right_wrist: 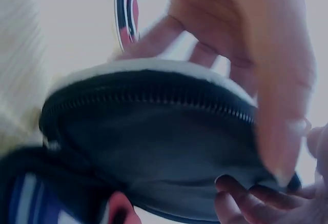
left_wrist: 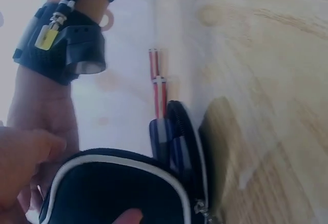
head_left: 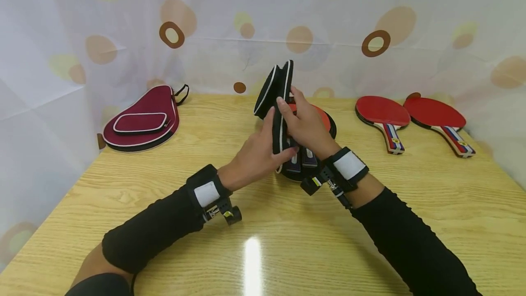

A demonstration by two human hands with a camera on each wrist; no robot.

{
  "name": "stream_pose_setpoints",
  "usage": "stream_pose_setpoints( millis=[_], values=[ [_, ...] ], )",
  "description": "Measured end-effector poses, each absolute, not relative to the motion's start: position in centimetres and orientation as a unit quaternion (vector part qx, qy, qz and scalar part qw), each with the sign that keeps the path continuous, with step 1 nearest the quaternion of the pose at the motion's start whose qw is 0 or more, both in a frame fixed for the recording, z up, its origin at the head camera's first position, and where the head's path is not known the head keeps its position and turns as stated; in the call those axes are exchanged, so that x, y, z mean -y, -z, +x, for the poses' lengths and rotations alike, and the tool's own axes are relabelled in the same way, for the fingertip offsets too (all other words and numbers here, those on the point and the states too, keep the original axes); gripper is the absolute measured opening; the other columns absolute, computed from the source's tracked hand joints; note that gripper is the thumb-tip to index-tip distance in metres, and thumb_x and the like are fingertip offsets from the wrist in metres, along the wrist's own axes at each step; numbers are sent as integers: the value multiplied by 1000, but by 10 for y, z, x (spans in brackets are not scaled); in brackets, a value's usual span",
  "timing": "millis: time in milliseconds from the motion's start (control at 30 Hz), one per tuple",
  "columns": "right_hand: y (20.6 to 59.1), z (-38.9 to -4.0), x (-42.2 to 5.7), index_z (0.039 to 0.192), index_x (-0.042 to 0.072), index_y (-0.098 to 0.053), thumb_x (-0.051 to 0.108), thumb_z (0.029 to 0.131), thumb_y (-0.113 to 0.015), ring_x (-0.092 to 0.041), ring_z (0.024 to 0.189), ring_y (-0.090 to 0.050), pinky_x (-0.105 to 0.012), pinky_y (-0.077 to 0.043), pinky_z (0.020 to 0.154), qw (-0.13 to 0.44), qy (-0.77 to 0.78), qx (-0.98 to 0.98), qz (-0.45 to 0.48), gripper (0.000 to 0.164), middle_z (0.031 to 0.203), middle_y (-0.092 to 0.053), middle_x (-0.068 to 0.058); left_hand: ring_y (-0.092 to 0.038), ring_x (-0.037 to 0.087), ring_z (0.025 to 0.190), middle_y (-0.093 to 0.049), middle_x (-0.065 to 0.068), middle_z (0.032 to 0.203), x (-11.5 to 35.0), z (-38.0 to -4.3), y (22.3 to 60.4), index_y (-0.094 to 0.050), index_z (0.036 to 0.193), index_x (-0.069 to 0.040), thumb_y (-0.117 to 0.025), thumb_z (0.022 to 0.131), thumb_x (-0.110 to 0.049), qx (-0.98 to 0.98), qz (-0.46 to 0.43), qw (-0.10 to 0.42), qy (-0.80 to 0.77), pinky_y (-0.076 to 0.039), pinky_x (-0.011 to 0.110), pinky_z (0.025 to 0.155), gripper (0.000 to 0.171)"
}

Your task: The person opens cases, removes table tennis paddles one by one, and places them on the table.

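Observation:
A black table tennis paddle case (head_left: 281, 124) with white piping is unzipped, its flap raised upright over the table. My left hand (head_left: 252, 161) grips the flap low on the left side, thumb across its near edge. Higher up, my right hand (head_left: 310, 127) pinches the same flap between thumb and fingers. Under it lie paddles with red rubber (head_left: 323, 115), their dark blue handles (head_left: 309, 156) toward me; the hands and flap partly cover them. In the right wrist view, the flap's dark lining (right_wrist: 154, 142) and zipper teeth face the camera.
A maroon paddle case (head_left: 141, 124) with a zipped pocket lies at the back left. Two red paddles (head_left: 384, 111) (head_left: 437, 113) with striped handles rest at the back right. A patterned curtain (head_left: 263, 26) hangs behind the wooden table (head_left: 205, 250).

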State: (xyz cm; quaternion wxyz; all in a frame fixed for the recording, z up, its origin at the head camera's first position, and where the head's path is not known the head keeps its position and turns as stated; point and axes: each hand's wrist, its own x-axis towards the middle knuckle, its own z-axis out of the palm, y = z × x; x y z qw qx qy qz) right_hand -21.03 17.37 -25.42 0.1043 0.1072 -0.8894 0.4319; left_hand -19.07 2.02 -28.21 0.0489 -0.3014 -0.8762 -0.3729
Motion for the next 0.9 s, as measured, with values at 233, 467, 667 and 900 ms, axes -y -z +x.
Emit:
stream_pose_setpoints(
  millis=[233,467,667,900],
  values=[
    [266,-213,-157,151,26,-24,52,100,-24,-20,134,-39,-44,-33,108,37,-458,870,177,57,148,-39,-5,-53,33,109,-25,26,145,-4,-195,277,-1,153,-9,-62,88,-14,865,-268,127,406,-49,41,87,88],
    [287,-219,-151,150,29,-29,47,102,-23,-22,138,-32,-46,-26,111,-31,-416,885,208,51,151,-34,-4,-63,35,93,-16,28,148,11,-200,274,-26,150,-7,-58,89,-9,885,-241,151,368,-53,38,76,69],
    [302,-222,-156,150,25,-27,46,103,-21,-23,141,-27,-46,-23,112,-95,-367,895,234,53,153,-30,-4,-26,38,137,0,21,155,20,-206,279,-25,145,8,-57,90,-9,906,-223,164,321,-42,46,99,66],
    [307,-224,-157,150,20,-30,39,104,-27,-23,141,-27,-44,-24,112,-96,-348,894,266,49,153,-30,-6,2,33,144,7,20,156,28,-212,282,-24,142,15,-61,90,-13,929,-206,167,258,-24,48,111,70]
  ],
)
